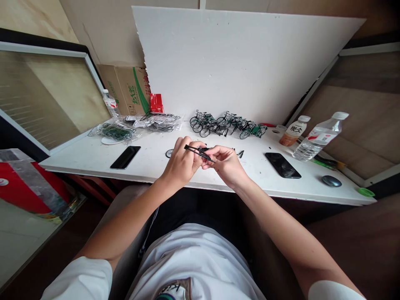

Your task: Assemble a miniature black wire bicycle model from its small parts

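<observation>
At left, the bags (pixel 118 131) appear to hold unused parts; a wheel (pixel 168 153) lies loose. Your left hand (pixel 179 166) and right hand (pixel 227 163) pinch the black part (pixel 196 150), seemingly unfinished, over the table (pixel 150 164); its long axis slants from upper left to lower right, front end indeterminate. Behind, the bikes (pixel 256 131) look assembled.

On your bench (pixel 250 175), one phone (pixel 125 157) lies left, another phone (pixel 283 165) right. Behind the left one sit plastic bags (pixel 125 130); the small bicycles (pixel 228 125) stand at the back middle, before the upright board (pixel 243 66). Two bottles (pixel 321 136) stand behind the right phone, the mouse (pixel 331 181) beyond its right.
</observation>
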`<act>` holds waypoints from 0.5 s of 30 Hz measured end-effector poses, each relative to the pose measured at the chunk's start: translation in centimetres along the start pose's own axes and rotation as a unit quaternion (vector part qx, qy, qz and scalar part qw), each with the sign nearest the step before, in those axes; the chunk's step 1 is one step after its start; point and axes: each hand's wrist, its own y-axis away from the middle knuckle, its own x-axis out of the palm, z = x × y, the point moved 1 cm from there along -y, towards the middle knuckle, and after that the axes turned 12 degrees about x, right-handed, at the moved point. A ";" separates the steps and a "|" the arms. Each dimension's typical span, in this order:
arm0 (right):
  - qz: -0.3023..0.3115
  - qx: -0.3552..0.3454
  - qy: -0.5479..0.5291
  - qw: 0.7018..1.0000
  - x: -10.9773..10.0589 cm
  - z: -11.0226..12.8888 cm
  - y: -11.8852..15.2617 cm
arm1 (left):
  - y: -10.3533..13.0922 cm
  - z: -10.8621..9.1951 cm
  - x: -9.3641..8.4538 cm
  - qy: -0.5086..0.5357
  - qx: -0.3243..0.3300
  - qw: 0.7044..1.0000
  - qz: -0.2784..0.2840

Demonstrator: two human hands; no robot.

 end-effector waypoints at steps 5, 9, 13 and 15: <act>0.009 0.042 -0.038 0.998 0.3 0.0 0.1 | 0.3 0.1 0.5 0.015 -0.015 1.000 0.008; 0.032 0.070 -0.061 0.995 0.3 -0.2 0.2 | 0.5 0.2 0.7 0.028 -0.010 1.000 -0.003; 0.044 0.068 -0.049 0.996 0.5 0.2 0.5 | 0.5 0.1 0.7 0.035 0.005 0.999 -0.013; 0.048 0.070 -0.044 0.995 0.6 0.4 0.7 | 0.5 0.2 0.7 0.034 0.010 0.999 -0.016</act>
